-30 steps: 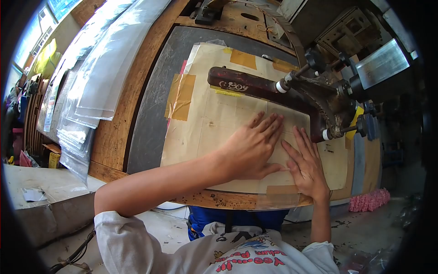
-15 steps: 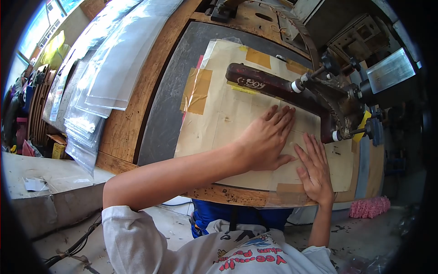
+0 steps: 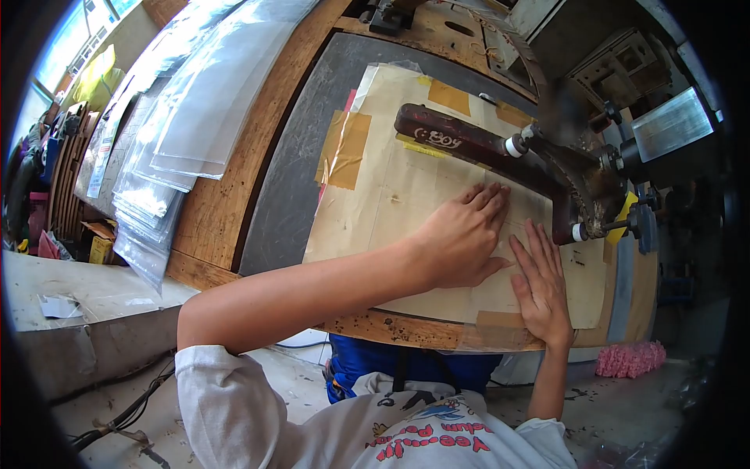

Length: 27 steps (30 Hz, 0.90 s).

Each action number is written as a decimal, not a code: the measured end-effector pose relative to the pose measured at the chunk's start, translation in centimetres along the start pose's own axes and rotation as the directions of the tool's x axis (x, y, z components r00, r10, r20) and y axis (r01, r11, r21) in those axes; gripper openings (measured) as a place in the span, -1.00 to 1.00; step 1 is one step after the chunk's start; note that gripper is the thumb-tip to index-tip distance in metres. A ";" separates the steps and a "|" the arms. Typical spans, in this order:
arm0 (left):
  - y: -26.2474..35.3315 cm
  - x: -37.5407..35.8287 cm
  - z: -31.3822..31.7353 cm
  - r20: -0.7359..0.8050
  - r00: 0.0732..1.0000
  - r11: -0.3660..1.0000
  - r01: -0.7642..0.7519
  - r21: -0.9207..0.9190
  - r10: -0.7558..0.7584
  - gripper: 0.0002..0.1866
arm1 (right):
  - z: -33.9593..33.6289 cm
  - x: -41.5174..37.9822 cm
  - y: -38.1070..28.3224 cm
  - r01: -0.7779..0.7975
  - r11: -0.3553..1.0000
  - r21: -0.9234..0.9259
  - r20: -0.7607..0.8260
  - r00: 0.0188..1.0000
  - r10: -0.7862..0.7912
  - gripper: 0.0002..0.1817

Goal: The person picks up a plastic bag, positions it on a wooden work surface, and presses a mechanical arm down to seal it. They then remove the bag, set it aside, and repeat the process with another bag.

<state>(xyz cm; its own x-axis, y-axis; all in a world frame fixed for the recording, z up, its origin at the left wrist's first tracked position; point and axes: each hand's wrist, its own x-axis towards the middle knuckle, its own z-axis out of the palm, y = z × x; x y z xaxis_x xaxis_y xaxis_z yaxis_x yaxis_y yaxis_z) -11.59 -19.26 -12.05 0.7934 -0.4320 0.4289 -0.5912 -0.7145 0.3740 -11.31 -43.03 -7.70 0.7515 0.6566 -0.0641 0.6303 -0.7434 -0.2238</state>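
- Sheet [image 3: 371, 168] (pale, taped edges) is lying flat on the bench [image 3: 391, 327], directly under both hands; its long axis is apparently running L-R across the person's front.
- L hand [image 3: 461, 242] is resting palm-down nr the sheet's middle, fingers lying close tog., thumb standing apart and pointing twd the R hand; it's gripping nothing.
- R hand [image 3: 544, 293] is resting on the sheet's R part, fingers slightly apart, pointing away from the body; also gripping nothing.
- Dark-red bar [image 3: 476, 152] w/ white writing is extending above the sheet, just beyond the fingertips; its long axis is slanting from far L to near R. L fingertips are lying nr its mid-to-R stretch, R fingertips nr its bent end.
- Which hand is nearer the bar: can't tell; both are sitting v. close.
- Plastic sleeves [image 3: 207, 117] are lying well apart, off to the L.
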 end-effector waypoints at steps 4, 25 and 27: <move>-0.3 0.2 0.3 -0.023 1.000 1.000 -0.006 0.027 0.007 -0.17 | 0.1 0.2 0.0 -0.018 1.000 0.010 -0.024 1.000 0.018 -0.44; -0.2 -0.6 -0.7 0.055 0.998 1.000 -0.007 -0.027 0.009 -0.10 | 0.0 -1.0 -0.6 0.065 0.996 0.067 -0.055 0.997 -0.061 -0.36; -0.2 -0.6 -0.6 0.047 0.999 1.000 -0.001 -0.026 0.002 -0.10 | 0.1 -1.0 -0.5 0.071 0.995 0.063 -0.055 0.996 -0.068 -0.36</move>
<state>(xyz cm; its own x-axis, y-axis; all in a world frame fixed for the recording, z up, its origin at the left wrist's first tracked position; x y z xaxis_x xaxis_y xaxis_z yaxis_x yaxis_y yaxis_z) -12.03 -18.56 -11.82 0.7979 -0.4592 0.3905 -0.5958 -0.6994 0.3948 -12.36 -43.34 -7.63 0.7166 0.6975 0.0048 0.6687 -0.6851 -0.2889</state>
